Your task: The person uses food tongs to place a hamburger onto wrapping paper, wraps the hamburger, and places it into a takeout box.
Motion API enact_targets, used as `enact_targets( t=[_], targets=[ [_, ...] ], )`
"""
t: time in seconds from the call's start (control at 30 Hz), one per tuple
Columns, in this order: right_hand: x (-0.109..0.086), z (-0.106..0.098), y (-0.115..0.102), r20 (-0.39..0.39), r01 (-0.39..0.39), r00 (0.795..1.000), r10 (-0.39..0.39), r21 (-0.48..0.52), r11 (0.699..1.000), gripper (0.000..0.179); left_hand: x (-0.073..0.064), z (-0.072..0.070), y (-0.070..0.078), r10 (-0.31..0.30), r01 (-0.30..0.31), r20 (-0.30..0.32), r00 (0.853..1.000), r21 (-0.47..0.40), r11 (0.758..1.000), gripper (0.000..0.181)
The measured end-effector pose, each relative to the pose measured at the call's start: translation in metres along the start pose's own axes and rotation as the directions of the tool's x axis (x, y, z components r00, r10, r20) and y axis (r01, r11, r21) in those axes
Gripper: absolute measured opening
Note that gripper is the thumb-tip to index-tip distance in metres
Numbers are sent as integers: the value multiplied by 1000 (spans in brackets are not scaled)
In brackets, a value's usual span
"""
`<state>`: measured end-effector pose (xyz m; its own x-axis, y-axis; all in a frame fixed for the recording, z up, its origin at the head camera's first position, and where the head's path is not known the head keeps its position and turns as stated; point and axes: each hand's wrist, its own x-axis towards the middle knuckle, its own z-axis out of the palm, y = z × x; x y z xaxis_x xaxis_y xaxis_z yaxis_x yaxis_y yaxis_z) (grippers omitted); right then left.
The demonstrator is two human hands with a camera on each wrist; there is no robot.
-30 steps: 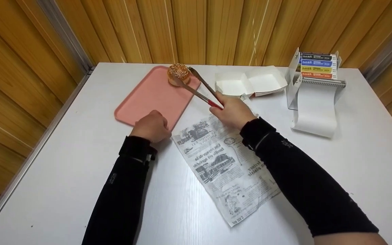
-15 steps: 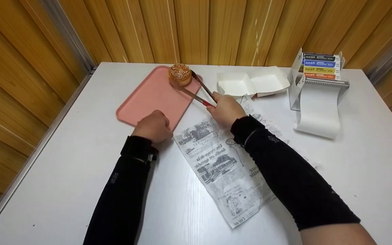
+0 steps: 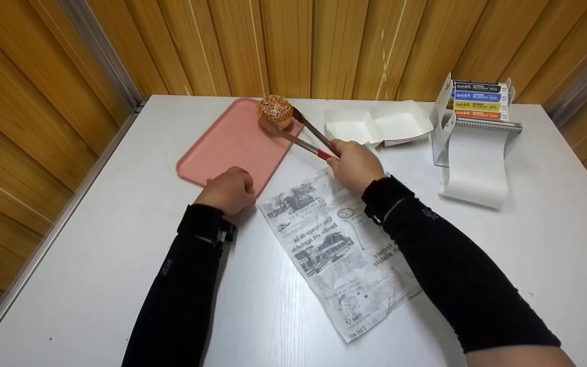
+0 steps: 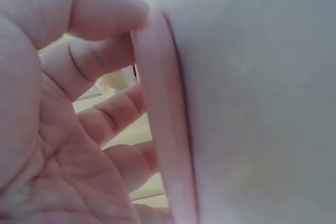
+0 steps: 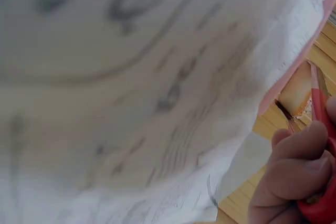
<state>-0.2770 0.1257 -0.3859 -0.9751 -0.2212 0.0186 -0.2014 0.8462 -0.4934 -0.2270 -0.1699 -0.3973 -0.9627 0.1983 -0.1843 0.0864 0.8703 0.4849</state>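
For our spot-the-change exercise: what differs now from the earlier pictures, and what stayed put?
The bun has shifted slightly to the person's right; the tongs around it and the right grip holding them went that way too. Whether the bun is lifted is unclear. The left grip stays at the near edge of the tray; the paper and box remain in place.

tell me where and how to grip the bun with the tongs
Probably by its round sides, below the bun's seeded top, one arm of the tongs on each; the domed top gives no flat place to pinch. Come from the near right, as the right hand does: the bun is at the far right corner of the tray, so that approach looks shortest.
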Motion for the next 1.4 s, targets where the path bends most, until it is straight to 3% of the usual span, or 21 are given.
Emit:
enact_targets(
  t=[0.23,0.63,0.73,0.83,0.93,1.0,1.07,1.13,1.23,1.4],
  targets=[
    [-29,-27,24,69,-26,997,23,44,999,55,4,4,-5,0,0,5,1000,-14,1000,9],
    [-103,-85,86,70,66,995,-69,53,996,55,0,6,4,-59,62,-44,997,70,996,18],
    [-122,-96,104,87,64,994,-69,61,996,55,-2,9,16,-31,36,-65,997,77,996,35],
    [-140,-107,122,99,63,993,-68,55,997,55,-9,19,40,55,-54,-57,997,19,998,62],
    [-156,-118,141,108,78,991,-83,46,996,54,-19,35,67,145,-144,34,989,-19,989,90],
    [-165,-125,153,120,77,989,-81,36,996,52,-24,45,83,186,-189,120,975,14,982,102],
    [-174,-132,164,129,76,989,-78,19,997,50,-27,54,94,206,-227,181,962,100,969,108],
    [-179,-137,173,140,73,988,-71,-4,997,49,-27,61,100,206,-246,213,955,182,952,109],
    [-184,-143,183,136,102,986,-93,-55,993,47,-26,65,104,164,-219,217,962,261,940,107],
    [-184,-147,191,151,130,981,-118,-70,989,47,-24,64,106,108,-164,200,974,288,943,98]
  ],
)
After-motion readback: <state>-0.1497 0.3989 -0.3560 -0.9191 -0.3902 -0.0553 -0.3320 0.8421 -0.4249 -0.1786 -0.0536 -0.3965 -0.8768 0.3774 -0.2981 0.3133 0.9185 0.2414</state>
